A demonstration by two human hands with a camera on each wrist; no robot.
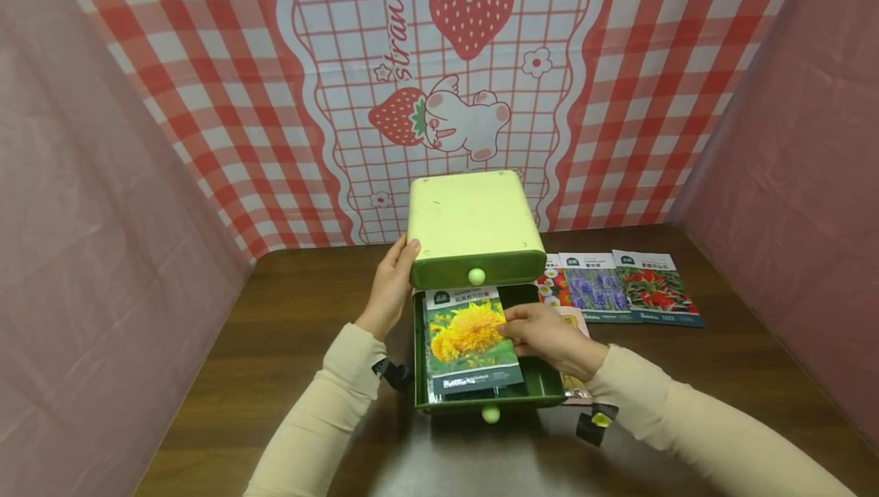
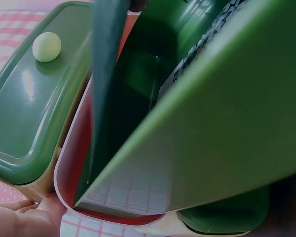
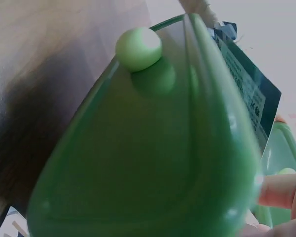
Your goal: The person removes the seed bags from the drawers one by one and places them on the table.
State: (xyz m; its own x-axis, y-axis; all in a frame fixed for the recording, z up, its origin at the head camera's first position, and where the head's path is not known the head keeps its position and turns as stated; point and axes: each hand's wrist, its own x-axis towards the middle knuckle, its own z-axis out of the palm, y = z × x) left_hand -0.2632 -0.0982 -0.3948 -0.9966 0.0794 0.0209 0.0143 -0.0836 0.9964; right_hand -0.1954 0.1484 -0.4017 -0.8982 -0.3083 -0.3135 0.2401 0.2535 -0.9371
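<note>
A small drawer cabinet with a cream-yellow body and green drawer fronts stands on the table. Its pulled-out green drawer has a round pale knob. My left hand rests along the cabinet's left side near the front corner, fingers extended. With thumb and fingers, my right hand pinches the right edge of a seed packet showing yellow flowers. That packet is over the open drawer, tilted. Beneath it, other flat packaging shows only at its edges. The left wrist view looks into the drawer past the packet's dark back.
Right of the cabinet lie seed packets with purple flowers and red flowers, plus a partly covered red-and-white flower packet. A pink packet lies partly behind my right hand. A checked strawberry cloth hangs behind the table.
</note>
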